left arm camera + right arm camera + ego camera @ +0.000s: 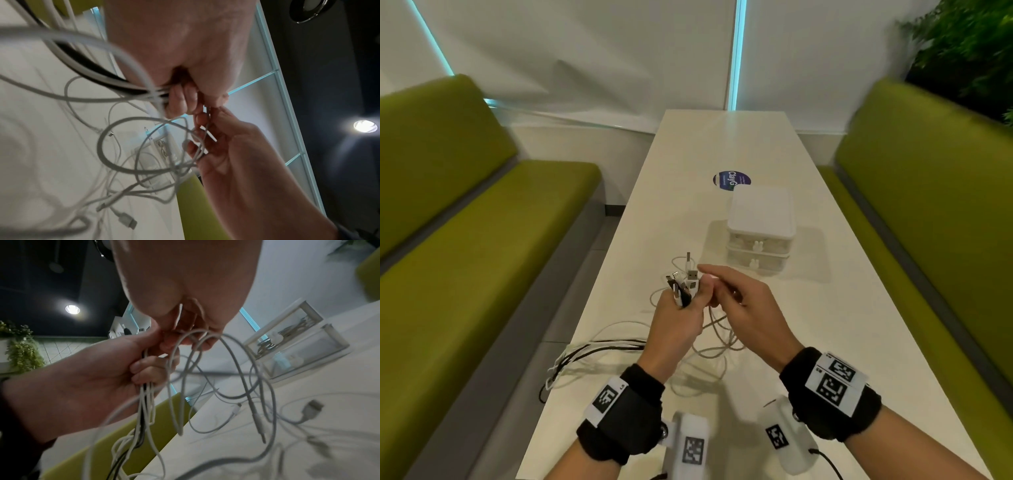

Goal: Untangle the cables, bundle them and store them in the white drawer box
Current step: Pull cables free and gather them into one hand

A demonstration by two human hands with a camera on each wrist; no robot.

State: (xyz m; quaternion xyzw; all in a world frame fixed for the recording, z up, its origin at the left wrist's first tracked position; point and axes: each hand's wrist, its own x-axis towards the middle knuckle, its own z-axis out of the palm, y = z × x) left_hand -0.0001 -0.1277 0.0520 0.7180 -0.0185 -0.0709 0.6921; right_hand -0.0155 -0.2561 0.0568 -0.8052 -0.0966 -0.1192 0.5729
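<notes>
My left hand (pixel 686 303) grips a bunch of white and black cable ends, whose USB plugs (pixel 690 279) stick up above the fist. Close beside it, my right hand (pixel 717 291) pinches a thin white cable (pixel 185 369) that loops down from its fingers. The remaining cables (pixel 714 342) trail in tangled loops over the white table (pixel 825 308) and off its left edge. The white drawer box (pixel 760 219) stands just beyond my hands, two drawers stacked and both shut. In the right wrist view the drawer box (pixel 298 340) shows coiled cables in its upper drawer.
Green benches (pixel 465 240) flank the long table on both sides. A round dark sticker (pixel 727 179) lies behind the box. Loose plugs (pixel 312 408) lie on the tabletop to my right. Green plants (pixel 969 51) hang at the far right.
</notes>
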